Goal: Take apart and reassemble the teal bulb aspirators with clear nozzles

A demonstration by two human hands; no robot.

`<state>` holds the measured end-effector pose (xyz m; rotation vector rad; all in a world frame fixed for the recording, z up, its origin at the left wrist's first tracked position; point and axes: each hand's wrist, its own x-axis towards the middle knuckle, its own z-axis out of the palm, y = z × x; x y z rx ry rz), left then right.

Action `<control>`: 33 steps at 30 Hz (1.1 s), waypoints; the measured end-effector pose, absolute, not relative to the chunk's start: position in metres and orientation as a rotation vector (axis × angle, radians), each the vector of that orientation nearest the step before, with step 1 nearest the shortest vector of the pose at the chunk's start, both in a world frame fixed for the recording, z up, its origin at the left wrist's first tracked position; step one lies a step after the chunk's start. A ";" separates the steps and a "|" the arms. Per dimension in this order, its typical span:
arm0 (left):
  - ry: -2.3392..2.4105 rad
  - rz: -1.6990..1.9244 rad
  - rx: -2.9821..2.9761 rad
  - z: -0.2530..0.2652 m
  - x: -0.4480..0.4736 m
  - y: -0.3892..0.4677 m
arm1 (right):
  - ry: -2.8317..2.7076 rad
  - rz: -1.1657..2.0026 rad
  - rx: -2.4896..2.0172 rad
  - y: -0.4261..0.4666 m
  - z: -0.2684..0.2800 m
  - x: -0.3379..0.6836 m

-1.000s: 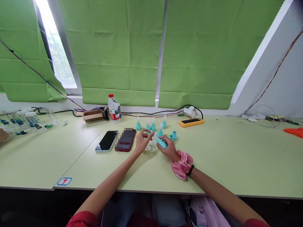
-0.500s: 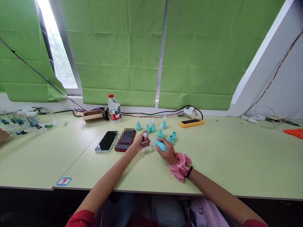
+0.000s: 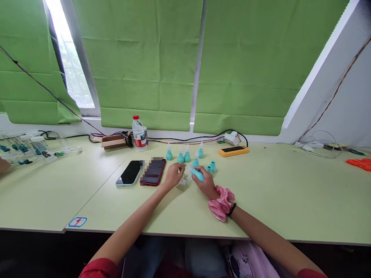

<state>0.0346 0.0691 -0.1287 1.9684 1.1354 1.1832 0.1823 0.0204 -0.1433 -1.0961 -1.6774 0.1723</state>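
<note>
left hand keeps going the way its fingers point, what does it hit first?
Most likely the clear tip of the teal bulb held in the right hand. The left hand points right toward it, fingertips nearly there; whether they touch is unclear.

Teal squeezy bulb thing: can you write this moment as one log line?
right hand: holds teal bulb | left hand: fingers at clear tip | five capped bulbs stand behind | two phones left

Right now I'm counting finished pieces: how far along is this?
Five teal bulbs with clear tips stand done. The right hand holds a teal bulb; the left hand fits its tip. Two tipless teal bulbs and loose clear tips remain.
</note>
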 end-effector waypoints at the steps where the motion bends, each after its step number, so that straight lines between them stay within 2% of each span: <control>1: 1.093 1.182 1.938 -0.126 0.036 0.066 | -1.662 0.177 -1.103 0.021 -0.144 0.183; 16: 0.640 1.016 1.450 -0.123 0.040 0.056 | -1.664 0.221 -1.096 0.025 -0.149 0.184; 26: 0.819 1.171 1.335 -0.121 0.045 0.051 | -1.599 0.032 -1.249 0.023 -0.152 0.177; 33: 0.838 1.229 1.318 -0.120 0.049 0.045 | -1.580 0.088 -1.262 0.024 -0.151 0.176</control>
